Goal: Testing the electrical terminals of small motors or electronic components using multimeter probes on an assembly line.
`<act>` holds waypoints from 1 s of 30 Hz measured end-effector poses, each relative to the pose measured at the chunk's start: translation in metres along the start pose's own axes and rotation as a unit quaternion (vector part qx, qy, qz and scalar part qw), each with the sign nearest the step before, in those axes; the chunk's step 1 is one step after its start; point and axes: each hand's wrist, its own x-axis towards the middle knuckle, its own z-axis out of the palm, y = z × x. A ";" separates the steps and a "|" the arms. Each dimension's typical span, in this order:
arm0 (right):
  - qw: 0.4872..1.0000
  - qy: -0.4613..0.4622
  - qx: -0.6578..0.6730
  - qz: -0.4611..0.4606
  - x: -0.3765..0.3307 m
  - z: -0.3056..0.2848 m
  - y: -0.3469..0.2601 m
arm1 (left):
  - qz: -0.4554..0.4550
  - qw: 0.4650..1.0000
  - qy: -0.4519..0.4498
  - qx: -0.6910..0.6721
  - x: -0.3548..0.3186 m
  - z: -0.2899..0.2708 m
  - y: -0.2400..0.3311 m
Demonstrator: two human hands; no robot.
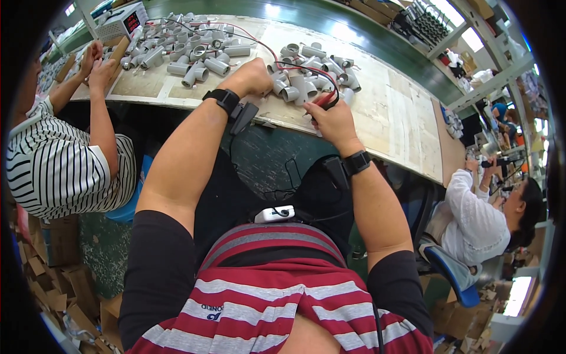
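My right hand (337, 124) is closed around the red and black test leads (323, 99), over the near edge of the table. Their wires loop up from the hand and run back to the left across the table. My left hand (252, 78) is curled shut over the tabletop, left of the nearer pile of grey motor-like cylindrical parts (299, 87). Its fingertips are turned away, so whatever they hold is hidden. Some of the grey parts lie right beside both hands. A larger heap of the same grey parts (191, 44) spreads over the far left of the table.
A white power supply box (122, 25) with a red display stands at the far left. The worn wooden table (395, 112) reaches to the right. A person in stripes (65, 159) sits at left, another in white (471, 218) at right. Cardboard (71, 283) lies lower left.
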 end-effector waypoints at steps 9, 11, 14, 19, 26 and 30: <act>0.987 0.043 -0.137 -0.071 0.009 0.000 0.011 | -0.130 0.948 -0.207 -0.202 -0.038 -0.034 -0.025; 0.983 0.054 -0.131 -0.114 0.011 0.000 0.011 | -0.121 0.937 -0.169 -0.281 -0.050 -0.031 -0.032; 0.986 0.062 -0.109 -0.109 0.010 0.002 0.011 | -0.126 0.916 -0.137 -0.354 -0.061 -0.027 -0.038; 0.992 0.075 -0.076 -0.061 0.011 0.008 0.011 | -0.108 0.820 -0.085 -0.556 -0.076 -0.016 -0.041; 0.997 0.071 0.011 0.013 0.010 0.013 0.026 | -0.024 0.829 0.021 -0.558 -0.088 0.011 -0.037; 0.997 0.078 0.017 -0.022 0.011 0.018 0.027 | 0.026 0.865 0.081 -0.495 -0.091 0.022 -0.035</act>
